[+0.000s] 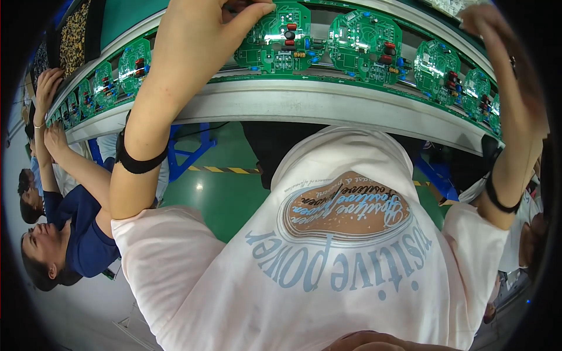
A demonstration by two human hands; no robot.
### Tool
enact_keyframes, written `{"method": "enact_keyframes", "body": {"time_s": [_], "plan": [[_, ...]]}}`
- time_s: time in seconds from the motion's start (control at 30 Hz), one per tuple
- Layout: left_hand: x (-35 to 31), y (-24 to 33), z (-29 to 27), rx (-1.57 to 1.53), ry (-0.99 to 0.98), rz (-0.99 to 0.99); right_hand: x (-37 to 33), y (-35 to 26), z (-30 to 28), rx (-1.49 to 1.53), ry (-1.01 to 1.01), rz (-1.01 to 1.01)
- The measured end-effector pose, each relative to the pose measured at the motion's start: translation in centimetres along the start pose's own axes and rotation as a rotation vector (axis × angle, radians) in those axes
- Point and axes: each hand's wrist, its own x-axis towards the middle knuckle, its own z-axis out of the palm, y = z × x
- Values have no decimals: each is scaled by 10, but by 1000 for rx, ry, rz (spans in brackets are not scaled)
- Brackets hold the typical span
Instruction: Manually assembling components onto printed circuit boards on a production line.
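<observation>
My left hand (232,26) reaches over a green circuit board (275,44) at the upper middle. Thumb and finger are pinched together above the board's far edge; the picture's upper rim cuts off part of the hand, and anything held is too small to make out. The board carries red, black and blue components. At the far upper right, my right hand (489,26) is raised beyond the board line, near a bin of small pale parts (459,6). Motion smears its fingers. Between the hands lies another populated circuit board (366,47).
A pale metal rail (328,100) runs along the near side of the row of boards. More boards (104,85) continue to the left, where a co-worker's hands (50,88) are at the line. A black tray (75,29) holds small yellowish parts. Blue supports (196,149) stand below.
</observation>
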Motion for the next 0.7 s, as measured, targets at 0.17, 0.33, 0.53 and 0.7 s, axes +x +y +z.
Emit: {"method": "enact_keyframes", "body": {"time_s": [0.17, 0.33, 0.53, 0.7], "plan": [[0, 0, 4, -36, 32, 13, -49, -22, 26, 212, 53, 414], [-2, 6, 5, -4, 25, 89, -78, -17, 50, 580, 186, 614], [-4, -21, 8, 69, 27, 255, -74, -20, 69, 924, 250, 755], [-8, -33, -2, 67, 36, 268, -63, -36, 79, 990, 287, 802]]}}
